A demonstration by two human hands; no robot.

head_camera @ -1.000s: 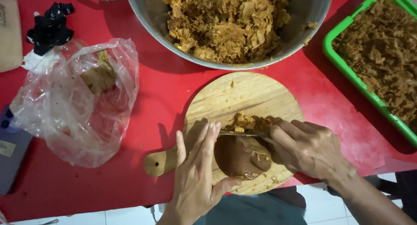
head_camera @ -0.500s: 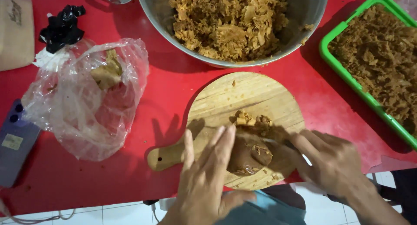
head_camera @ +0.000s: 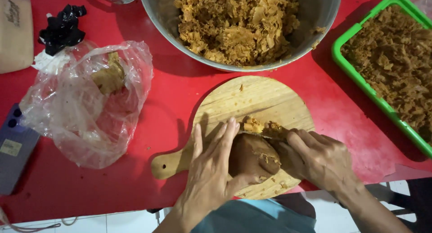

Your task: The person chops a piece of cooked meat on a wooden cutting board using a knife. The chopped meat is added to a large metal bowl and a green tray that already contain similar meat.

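A brown block (head_camera: 252, 155) lies on the near half of the round wooden cutting board (head_camera: 265, 98), and every place below is given from that board. My left hand (head_camera: 211, 174) rests flat against the block's left side, fingers extended and close together, thumb hooked under its near edge; the hand steadies the block, not closed around it. My right hand (head_camera: 321, 158) is curled shut at the block's right side, on what appears to be a knife; the blade is mostly hidden, so I cannot tell its exact position. A small heap of shavings (head_camera: 263, 127) sits on the board, touching the block's far edge. The board's handle points left, toward a clear plastic bag (head_camera: 85, 120) that lies well apart and contains a tan lump. Just beyond the board stands a metal bowl (head_camera: 324, 17) full of shredded brown material. To the board's right sits a green tray (head_camera: 360, 80) holding the same shreds. All rest on a red table (head_camera: 171, 98).
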